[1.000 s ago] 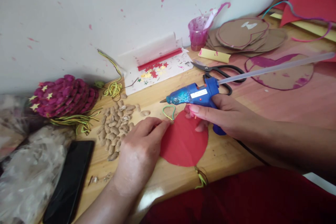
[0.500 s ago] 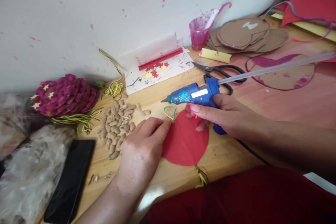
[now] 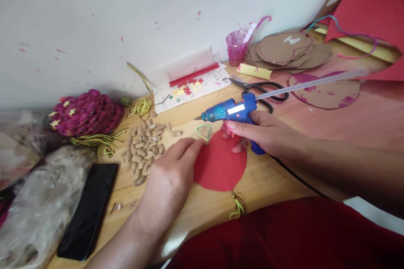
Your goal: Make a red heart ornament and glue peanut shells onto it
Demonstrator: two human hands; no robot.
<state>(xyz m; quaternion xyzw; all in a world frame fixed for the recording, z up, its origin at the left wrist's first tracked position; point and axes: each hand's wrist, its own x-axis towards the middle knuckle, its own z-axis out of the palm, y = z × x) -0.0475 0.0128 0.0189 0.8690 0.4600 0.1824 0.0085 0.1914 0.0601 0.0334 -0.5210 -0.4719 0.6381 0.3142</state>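
Note:
My right hand [image 3: 268,132] is wrapped round the handle of a blue hot glue gun [image 3: 227,111], whose nozzle points left. A long clear glue stick [image 3: 309,85] sticks out of its back. Beneath the gun lies a red paper disc [image 3: 217,168], with a green-yellow cord loop [image 3: 204,131] at its top edge and a cord tassel [image 3: 237,208] at its lower edge. My left hand [image 3: 173,168] is closed at the disc's upper left edge, beside the loop; its fingertips are partly hidden. A pile of peanuts [image 3: 143,151] lies just left of that hand.
Black scissors [image 3: 277,92] lie behind the gun. Star sequins [image 3: 187,88] rest on white paper near the wall. Cardboard discs [image 3: 284,48] and a pink-stained cup [image 3: 236,48] stand back right. At left are a magenta peanut-covered stack [image 3: 88,111], a black phone [image 3: 90,210] and a plastic bag [image 3: 41,214].
The view has shifted slightly, so most things appear a little displaced. Both hands keep their hold, and the glue gun stays above the red disc.

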